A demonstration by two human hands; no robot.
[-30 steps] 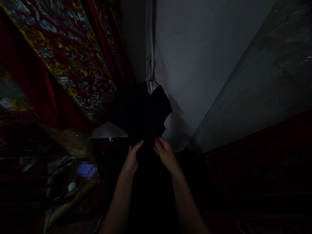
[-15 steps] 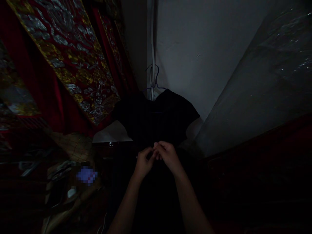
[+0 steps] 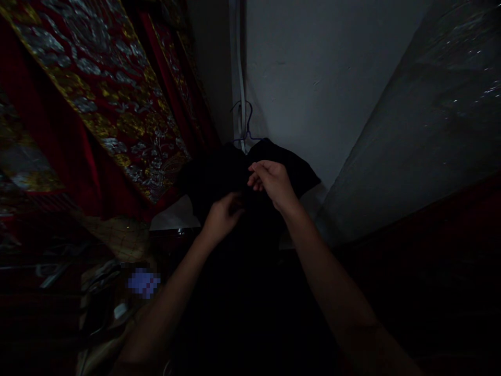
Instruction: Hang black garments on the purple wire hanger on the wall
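Observation:
A black garment (image 3: 219,172) hangs on a thin blue wire hanger (image 3: 246,122) against a white wall, in very dim light. My right hand (image 3: 272,181) is up near the garment's neckline, fingers curled and pinched on the black fabric. My left hand (image 3: 223,214) is lower and to the left on the garment's chest, fingers closed on the cloth. Both forearms reach up from the bottom of the view, and the lower part of the garment is lost in darkness.
Red cloth with gold and silver embroidery (image 3: 105,99) hangs at the left. A white cable or pipe (image 3: 239,68) runs down the wall corner. A grey plastic-covered surface (image 3: 422,115) slopes at the right. Cluttered items (image 3: 113,297) lie at lower left.
Both hands have moved up the garment from waist height to the chest and neckline. The garment's right shoulder has spread out wider than a second ago.

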